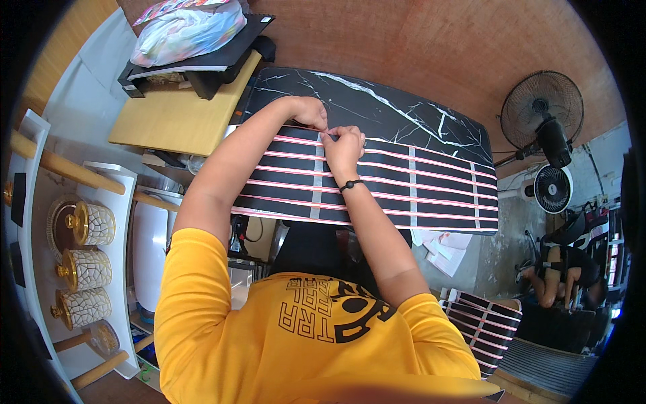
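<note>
A black sheet (pixel 387 178) with red-edged pale strips is lying on the near part of a dark marbled table (pixel 397 108). At its far edge, the left hand (pixel 311 113) and right hand (pixel 345 148) are meeting, fingertips bunched close — whether either is pinching anything, I cannot tell — while white papers (pixel 452 250) are lying lower down, beyond its near edge.

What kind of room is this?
Probably a small workroom, maybe in a home. There are rows of pale, red-lined strips laid across a table, a fan by the wall, and a shelf with fancy jars.
</note>
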Demonstrator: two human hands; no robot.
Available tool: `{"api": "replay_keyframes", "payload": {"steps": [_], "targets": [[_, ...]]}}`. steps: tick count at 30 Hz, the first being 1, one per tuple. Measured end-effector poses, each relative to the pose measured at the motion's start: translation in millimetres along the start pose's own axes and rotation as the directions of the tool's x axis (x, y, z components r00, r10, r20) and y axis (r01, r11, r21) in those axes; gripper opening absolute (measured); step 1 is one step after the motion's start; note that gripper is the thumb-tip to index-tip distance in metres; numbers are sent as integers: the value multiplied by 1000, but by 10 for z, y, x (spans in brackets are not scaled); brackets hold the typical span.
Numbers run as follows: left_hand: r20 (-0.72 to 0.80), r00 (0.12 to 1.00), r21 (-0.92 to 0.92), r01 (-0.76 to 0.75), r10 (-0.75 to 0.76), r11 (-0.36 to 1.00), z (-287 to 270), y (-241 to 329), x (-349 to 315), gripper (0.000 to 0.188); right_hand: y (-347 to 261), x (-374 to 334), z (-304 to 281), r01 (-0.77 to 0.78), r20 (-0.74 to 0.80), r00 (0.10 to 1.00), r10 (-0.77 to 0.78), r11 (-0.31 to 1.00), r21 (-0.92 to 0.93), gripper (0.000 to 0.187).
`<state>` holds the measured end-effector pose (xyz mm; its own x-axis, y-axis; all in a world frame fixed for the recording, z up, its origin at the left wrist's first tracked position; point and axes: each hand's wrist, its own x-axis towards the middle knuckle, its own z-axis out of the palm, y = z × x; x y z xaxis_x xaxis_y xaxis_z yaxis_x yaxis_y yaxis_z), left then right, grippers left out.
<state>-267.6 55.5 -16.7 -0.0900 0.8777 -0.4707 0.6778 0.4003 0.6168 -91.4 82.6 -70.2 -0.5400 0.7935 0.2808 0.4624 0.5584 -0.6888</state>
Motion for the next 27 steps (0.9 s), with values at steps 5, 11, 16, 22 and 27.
{"api": "replay_keyframes", "payload": {"steps": [5,11,16,22,27], "targets": [[-90,991,33,-94,97,995,96,-74,-54,24,8,-33,17,26,-41,999,-25,999,24,14],[-119,984,129,-118,134,985,138,-115,42,24,-7,-102,-10,88,-94,992,-81,993,75,13],[-171,982,30,-72,76,997,189,-82,-13,19,150,-103,-226,179,-13,984,-179,971,158,12],[-750,633,172,-95,193,980,355,239,-404,19,308,92,-321,307,148,936,-321,945,109,9],[-929,287,194,-159,233,968,1117,501,-740,10,315,223,-280,223,170,954,-249,962,154,13]]}}
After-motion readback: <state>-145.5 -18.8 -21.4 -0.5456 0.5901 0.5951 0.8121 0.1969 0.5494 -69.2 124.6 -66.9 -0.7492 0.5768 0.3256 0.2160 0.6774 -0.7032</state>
